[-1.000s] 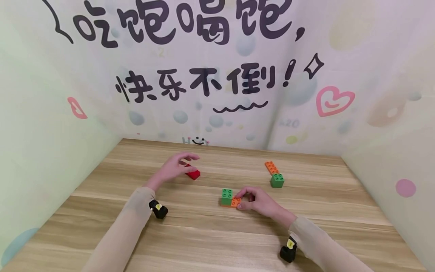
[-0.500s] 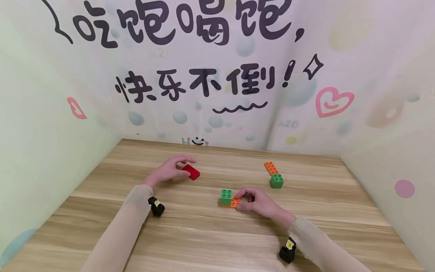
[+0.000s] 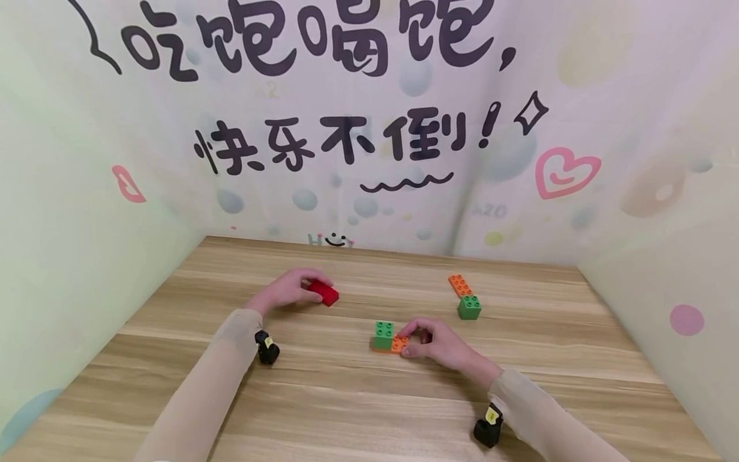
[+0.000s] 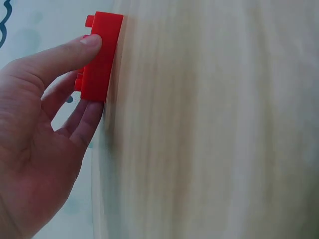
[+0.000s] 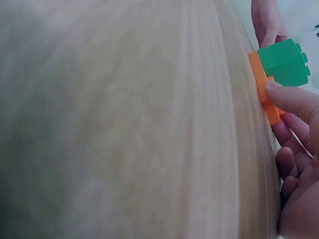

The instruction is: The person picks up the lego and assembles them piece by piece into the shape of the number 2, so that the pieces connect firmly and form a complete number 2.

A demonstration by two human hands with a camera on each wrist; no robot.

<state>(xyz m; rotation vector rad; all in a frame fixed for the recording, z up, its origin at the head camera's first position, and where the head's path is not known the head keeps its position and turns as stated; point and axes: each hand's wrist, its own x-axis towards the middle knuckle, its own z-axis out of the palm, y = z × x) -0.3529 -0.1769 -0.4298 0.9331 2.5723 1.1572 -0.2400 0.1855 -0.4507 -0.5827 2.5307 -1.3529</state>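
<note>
In the head view my left hand (image 3: 288,287) grips a red toy building brick (image 3: 328,295) on the table, left of centre. The left wrist view shows the thumb against the side of this red brick (image 4: 103,64), with fingers at its far side and end. Nearer the middle, my right hand (image 3: 439,343) pinches the right end of a flat orange building plate (image 3: 399,345). A green brick (image 3: 383,336) sits on that plate's left end. The right wrist view shows the thumb on the orange plate (image 5: 260,82) beside the green brick (image 5: 284,62).
Farther back on the right, a second orange plate (image 3: 460,285) lies on the wooden table (image 3: 346,410), with another green brick (image 3: 470,308) at its near end. A printed cloth wall (image 3: 369,212) stands behind the table.
My left fingers were above and beside the red brick and have come down around it, gripping it now. The right hand keeps its hold on the orange plate.
</note>
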